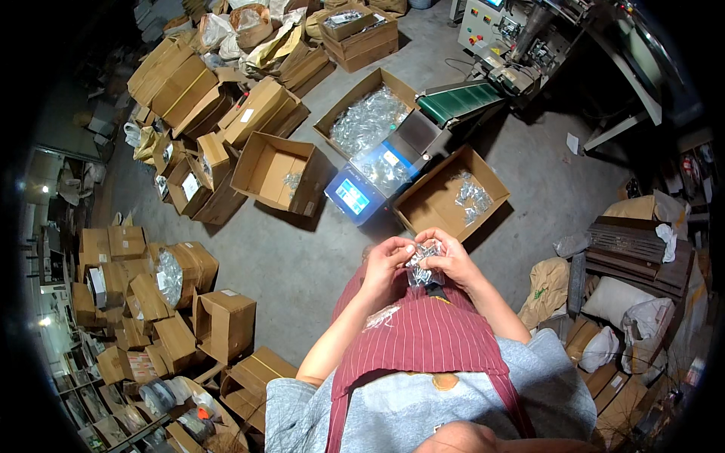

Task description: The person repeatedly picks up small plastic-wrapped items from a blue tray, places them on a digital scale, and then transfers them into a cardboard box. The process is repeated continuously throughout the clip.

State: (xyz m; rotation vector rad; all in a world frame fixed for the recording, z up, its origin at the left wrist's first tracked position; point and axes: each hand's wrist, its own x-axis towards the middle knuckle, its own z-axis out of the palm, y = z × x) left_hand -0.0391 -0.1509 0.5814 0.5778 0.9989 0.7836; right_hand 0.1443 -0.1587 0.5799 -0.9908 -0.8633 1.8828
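Note:
In front of my apron, both hands hold a small clear plastic bag of shiny metal parts [418,276]. My left hand [387,261] pinches the bag near its upper left side. My right hand [451,262] is closed on its right side, with the thumb laid across the front. Just beyond my hands is an open carton [423,204] with loose metal parts [473,199] on its bottom. Left of that carton stands a blue machine with a lit screen [352,197]; clear bags lie in its tray.
A carton [323,124] full of clear bags sits behind the machine, at the lower end of a green conveyor [461,102]. Left of it is another open carton [260,170] with a few metal parts. Stacked boxes [226,321] line the left; sacks [545,291] lie at right.

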